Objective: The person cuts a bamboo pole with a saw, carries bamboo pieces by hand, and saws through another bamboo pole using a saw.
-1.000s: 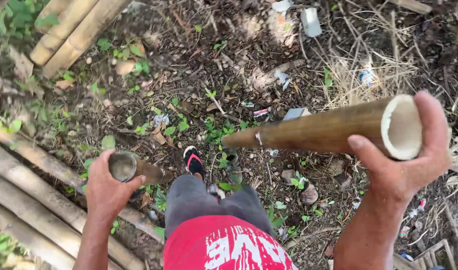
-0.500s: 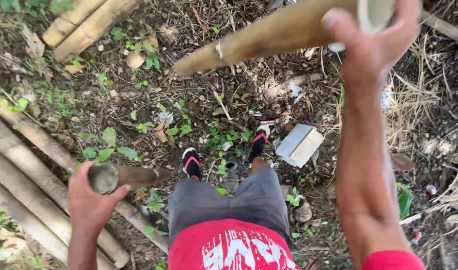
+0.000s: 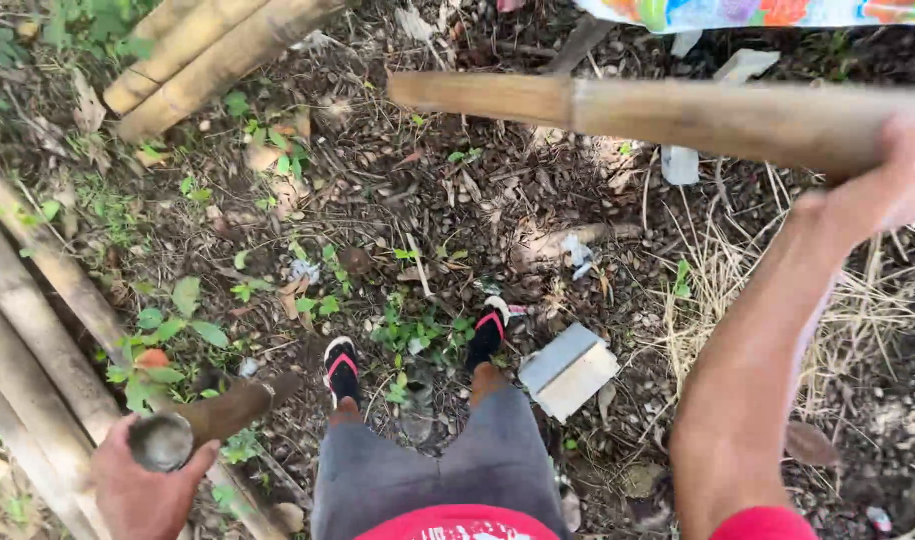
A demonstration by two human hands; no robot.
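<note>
The person's right hand (image 3: 893, 180), raised at the right edge and blurred, seems wrapped around the thick end of a long tan bamboo pole (image 3: 668, 110), which lies level above the leaf-strewn ground, its narrow end pointing left. The left hand (image 3: 143, 490) grips a short dark wooden handle (image 3: 213, 415) at its round butt end, low on the left, just beside a stack of pale bamboo poles (image 3: 28, 320). A flat grey block (image 3: 568, 370) lies near the sandalled feet (image 3: 488, 330).
</note>
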